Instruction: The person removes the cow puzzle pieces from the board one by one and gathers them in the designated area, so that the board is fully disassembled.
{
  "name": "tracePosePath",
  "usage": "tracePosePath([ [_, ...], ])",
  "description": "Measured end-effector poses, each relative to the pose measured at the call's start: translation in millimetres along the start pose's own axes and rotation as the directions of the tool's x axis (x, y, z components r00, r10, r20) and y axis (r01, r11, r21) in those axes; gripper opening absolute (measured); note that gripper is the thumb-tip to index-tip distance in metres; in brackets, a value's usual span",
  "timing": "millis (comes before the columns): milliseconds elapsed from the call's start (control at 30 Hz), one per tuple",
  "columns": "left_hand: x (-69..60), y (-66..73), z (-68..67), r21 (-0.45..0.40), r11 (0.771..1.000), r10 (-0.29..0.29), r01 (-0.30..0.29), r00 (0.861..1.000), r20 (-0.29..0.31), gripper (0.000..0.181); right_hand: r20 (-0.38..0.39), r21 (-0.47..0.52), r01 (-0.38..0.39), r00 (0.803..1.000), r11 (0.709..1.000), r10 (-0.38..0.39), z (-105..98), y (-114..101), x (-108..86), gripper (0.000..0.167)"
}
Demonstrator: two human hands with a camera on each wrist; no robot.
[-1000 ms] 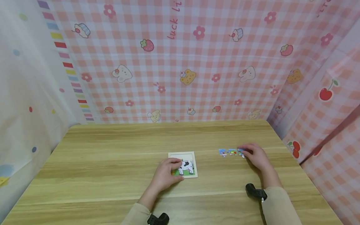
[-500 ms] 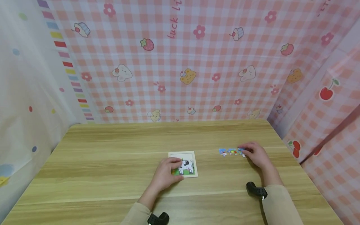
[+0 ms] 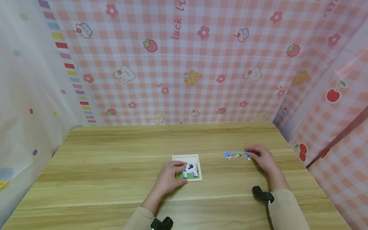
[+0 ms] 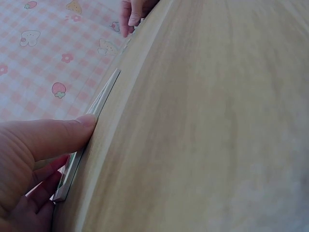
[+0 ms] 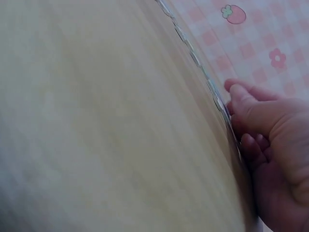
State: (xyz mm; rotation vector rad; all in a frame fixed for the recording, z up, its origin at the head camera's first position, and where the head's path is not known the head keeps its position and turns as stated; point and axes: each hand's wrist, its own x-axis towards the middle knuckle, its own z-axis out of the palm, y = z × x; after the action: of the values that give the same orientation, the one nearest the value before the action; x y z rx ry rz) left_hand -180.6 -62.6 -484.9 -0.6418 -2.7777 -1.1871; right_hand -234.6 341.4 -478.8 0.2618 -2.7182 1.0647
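It's all curtained off here, booth-style (home or studio, there's no telling from this spot)! Pink gingham cloth (image 3: 178, 57) covered in cartoon prints closes the back, a spotted white sheet (image 3: 34, 92) hangs at the left, cherry-printed cloth (image 3: 336, 124) drapes the right, and a wood-grain table (image 3: 109, 179) fills the space between.

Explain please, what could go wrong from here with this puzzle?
The right hand is at the rightmost visible loose piece, close to the piece beside it; picking one up could nudge the other.

The left hand covers part of the cow picture, so a piece shifting there might go unnoticed.

That hand grips the tray at one side only, so pressing elsewhere could perhaps twist it.
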Motion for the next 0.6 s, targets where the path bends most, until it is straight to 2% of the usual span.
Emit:
tracePosePath([
  [133,0.4,-1.2,0.1,0.003,1.0,0.001,-0.001,1.0,0.0,0.055,-0.035,0.056,-0.008,0.999,0.998,0.01,-1,1,-3.1,0.024],
  [367,0.4,-1.3,0.6,0.009,1.0,0.003,-0.003,1.0,0.0,0.055,-0.06,0.176,-0.116,0.99,0.978,0.128,-4,1,-9.7,0.033],
  [600,0.1,0.1,-0.2,0.006,1.0,-0.003,0.003,1.0,-0.001,0.055,-0.044,0.157,-0.107,0.992,0.982,0.115,-2,-7,-12.2,0.033],
])
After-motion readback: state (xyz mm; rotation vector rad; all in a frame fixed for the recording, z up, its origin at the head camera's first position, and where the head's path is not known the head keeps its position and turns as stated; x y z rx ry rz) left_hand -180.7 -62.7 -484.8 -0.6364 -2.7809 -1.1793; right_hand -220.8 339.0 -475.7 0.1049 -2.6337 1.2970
